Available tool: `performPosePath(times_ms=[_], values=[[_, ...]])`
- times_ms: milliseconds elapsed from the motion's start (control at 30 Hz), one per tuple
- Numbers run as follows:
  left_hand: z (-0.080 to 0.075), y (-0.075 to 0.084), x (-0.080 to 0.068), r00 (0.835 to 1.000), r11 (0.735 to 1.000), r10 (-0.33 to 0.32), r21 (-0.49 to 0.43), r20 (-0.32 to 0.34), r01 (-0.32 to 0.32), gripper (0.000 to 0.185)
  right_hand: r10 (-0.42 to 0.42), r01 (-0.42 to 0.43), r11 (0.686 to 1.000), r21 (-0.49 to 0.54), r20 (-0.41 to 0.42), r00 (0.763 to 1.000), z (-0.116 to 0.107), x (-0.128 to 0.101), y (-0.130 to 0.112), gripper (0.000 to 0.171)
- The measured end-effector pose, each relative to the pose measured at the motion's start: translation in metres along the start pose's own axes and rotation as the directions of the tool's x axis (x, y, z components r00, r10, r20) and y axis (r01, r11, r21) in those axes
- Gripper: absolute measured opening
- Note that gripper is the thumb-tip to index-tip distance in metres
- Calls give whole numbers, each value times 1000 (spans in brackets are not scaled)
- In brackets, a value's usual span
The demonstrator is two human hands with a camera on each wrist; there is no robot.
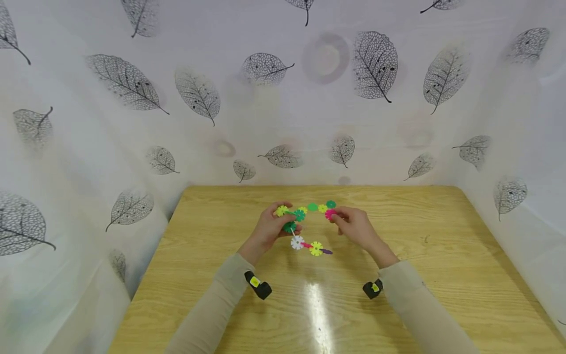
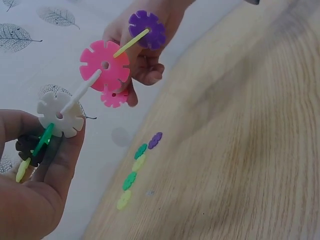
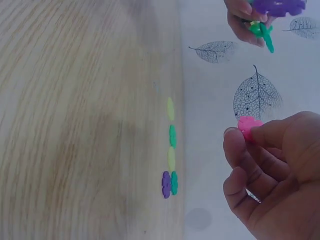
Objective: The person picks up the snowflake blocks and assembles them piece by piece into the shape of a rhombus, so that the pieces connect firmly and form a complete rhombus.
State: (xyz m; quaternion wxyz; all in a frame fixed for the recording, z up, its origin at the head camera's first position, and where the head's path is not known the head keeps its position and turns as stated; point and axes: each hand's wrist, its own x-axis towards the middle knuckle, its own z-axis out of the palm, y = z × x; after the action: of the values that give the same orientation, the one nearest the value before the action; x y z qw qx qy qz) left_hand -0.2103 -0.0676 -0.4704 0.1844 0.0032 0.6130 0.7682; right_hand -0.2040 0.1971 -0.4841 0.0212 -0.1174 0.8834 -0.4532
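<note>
My left hand holds a chain of slotted snowflake discs. In the left wrist view a purple disc forms its far end, joined through an edge-on yellow disc to a pink disc. A white disc and an edge-on green disc sit close to my left fingers. Between thumb and fingertips my right hand pinches a single pink snowflake disc. That disc is apart from the chain, a short way to its right in the head view.
Beyond my hands, loose discs lie in a row on the wooden table: yellow, green, another yellow, another green and purple. A leaf-patterned white curtain stands around the table's back and sides.
</note>
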Motion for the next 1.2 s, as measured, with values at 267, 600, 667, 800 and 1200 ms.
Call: performPosePath(times_ms=[267, 600, 667, 800, 1200], values=[[0, -2, 2, 1000, 1000, -12, -5, 9, 12, 27, -32, 33, 998, 53, -22, 999, 3, -1, -18, 24], [-1, -4, 1, 999, 999, -23, 34, -41, 24, 18, -113, 113, 993, 42, 0, 994, 10, -1, -34, 17], [-1, -4, 1, 999, 999, -31, 37, -42, 32, 16, -129, 128, 991, 44, 9, 992, 11, -1, -37, 17], [-1, -5, 0, 999, 999, -34, 27, -22, 34, 23, -152, 151, 988, 27, 14, 988, 14, 0, -39, 17], [-2, -7, -1, 999, 1000, -25, 12, 47, 24, 42, -222, 221, 974, -43, -2, 975, 14, 1, -40, 15]])
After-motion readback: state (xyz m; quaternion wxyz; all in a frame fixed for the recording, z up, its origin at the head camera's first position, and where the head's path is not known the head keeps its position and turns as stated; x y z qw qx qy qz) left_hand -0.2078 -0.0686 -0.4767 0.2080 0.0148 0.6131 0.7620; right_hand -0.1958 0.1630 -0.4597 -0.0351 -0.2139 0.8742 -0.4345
